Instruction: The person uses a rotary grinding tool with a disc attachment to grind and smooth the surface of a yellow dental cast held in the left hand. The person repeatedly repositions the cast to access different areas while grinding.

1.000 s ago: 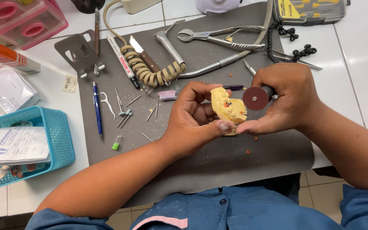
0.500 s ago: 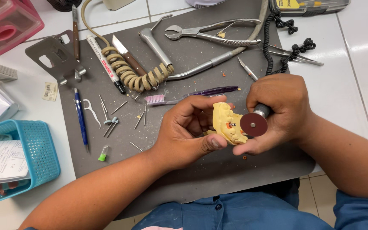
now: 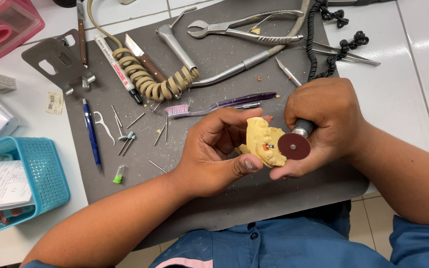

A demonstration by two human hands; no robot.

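Note:
My left hand grips a yellow dental plaster cast between thumb and fingers, over the grey mat. My right hand holds a rotary handpiece whose dark red cutting disc sits right at the cast's right side, beside a small metal and orange piece set in the teeth. The handpiece body is mostly hidden inside my fist. Both hands hover close together near the mat's front middle.
On the mat lie a purple toothbrush, pliers, a coiled beige cord, a knife, a blue pen, several small burs and a black coiled cable. A blue basket stands left, a pink box far left.
The view has shifted so the hands sit lower and more to the right. The disc stays against the cast; both grips are unchanged.

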